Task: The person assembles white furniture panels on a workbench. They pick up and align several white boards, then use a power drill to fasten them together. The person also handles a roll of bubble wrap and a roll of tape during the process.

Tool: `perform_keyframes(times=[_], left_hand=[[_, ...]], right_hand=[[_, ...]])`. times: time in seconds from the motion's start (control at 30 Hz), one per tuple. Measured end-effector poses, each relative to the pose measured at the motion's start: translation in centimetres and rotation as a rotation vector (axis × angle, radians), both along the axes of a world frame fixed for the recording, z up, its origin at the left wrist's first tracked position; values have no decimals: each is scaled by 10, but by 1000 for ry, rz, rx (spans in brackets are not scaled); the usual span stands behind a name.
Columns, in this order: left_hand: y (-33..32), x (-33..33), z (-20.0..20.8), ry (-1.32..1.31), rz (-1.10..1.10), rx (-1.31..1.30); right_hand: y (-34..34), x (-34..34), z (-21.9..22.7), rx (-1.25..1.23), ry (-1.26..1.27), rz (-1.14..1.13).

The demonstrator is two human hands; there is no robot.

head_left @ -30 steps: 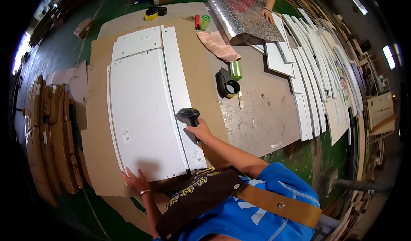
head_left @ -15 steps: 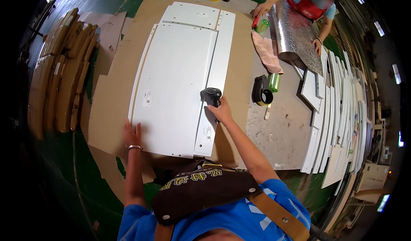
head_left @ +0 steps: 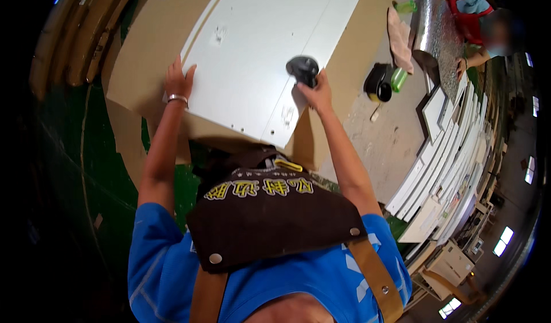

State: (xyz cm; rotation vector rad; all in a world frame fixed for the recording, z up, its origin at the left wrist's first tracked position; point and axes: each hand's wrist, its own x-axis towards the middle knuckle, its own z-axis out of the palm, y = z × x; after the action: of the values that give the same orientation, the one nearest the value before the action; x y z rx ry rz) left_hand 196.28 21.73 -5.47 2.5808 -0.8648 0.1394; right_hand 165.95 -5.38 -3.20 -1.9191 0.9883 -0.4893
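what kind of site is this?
Probably a furniture or panel workshop: a large white flat panel lies on cardboard sheets, rows of white board pieces line the bench, and the right hand holds a black power tool.

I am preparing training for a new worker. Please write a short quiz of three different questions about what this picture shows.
1. True or false: the left hand lies flat on the large white panel.
2. What does the right hand grip?
A. a green bottle
B. a black round-headed tool
C. a pink cloth
3. Fill in: the white panel lies on a sheet of brown ______.

Key:
1. True; it rests near the panel's left edge.
2. B; the black round-headed tool is pressed on the panel, while the green bottle and the pink cloth lie further right on the table.
3. cardboard.
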Motion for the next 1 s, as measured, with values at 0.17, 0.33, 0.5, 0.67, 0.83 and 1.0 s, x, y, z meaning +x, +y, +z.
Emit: perform_keyframes(times=[0.17,0.33,0.5,0.67,0.83,1.0], left_hand=[[-4,9,-12,56,-42,-110],[-1,-7,10,-32,-148,-191],[0,-52,42,-139,-86,46],[-17,-120,29,219,-277,-278],[-94,-271,56,503,-390,-436],[-147,-426,57,525,-636,-258]], right_hand=[[5,-3,-7,164,1,-116],[14,-13,5,301,-175,-194],[45,-115,40,533,-173,-507],[27,-210,22,-10,157,-688],[-12,-286,-13,-146,43,-392],[-42,-456,-6,-430,191,-615]])
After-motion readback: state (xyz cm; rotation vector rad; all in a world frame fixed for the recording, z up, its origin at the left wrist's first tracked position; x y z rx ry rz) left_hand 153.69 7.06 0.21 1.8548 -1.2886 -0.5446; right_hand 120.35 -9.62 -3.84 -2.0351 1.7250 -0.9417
